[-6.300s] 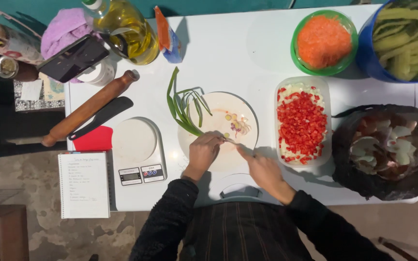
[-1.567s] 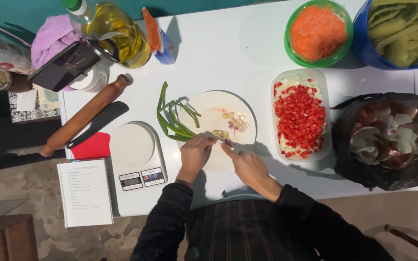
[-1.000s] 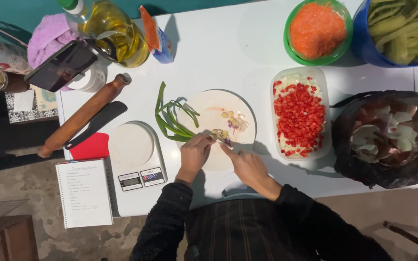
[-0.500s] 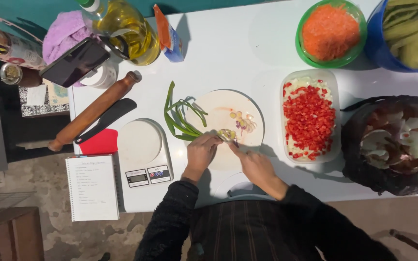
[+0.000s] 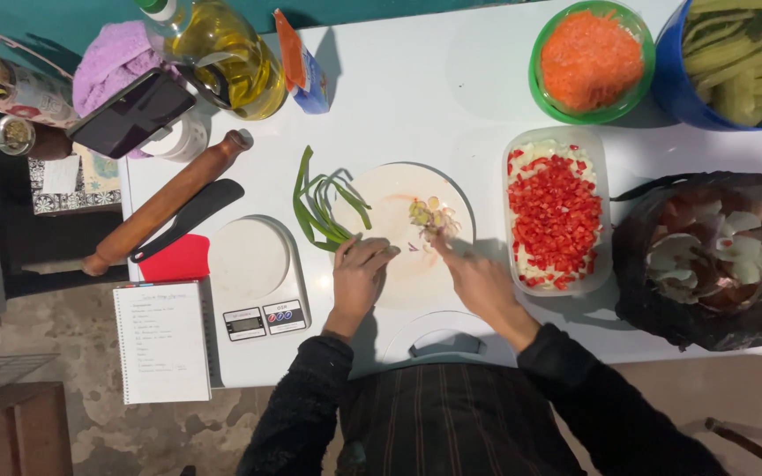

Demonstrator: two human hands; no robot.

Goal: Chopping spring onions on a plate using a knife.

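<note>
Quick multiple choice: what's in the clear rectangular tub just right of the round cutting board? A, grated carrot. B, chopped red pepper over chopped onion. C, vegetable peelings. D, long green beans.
B: the clear rectangular tub right of the round cutting board holds small red cubes over pale chopped bits.

Two hands are over the counter (image 5: 416, 97): the left hand (image 5: 359, 273) and the right hand (image 5: 478, 278), both at lower centre. One round white cutting board (image 5: 399, 198) lies mid-frame, with one bunch of green onions (image 5: 315, 203) at its left edge. There is one clear tub of diced red pepper (image 5: 557, 211), one green bowl of grated carrot (image 5: 591, 60) at upper right, and one blue bowl of green strips (image 5: 738, 62) in the corner. One black bag of peelings (image 5: 707, 256) sits at right. At left: one rolling pin (image 5: 165, 203), one kitchen scale (image 5: 253, 278), one notebook (image 5: 160, 342), one oil bottle (image 5: 222, 57), one phone (image 5: 130, 113).
</note>
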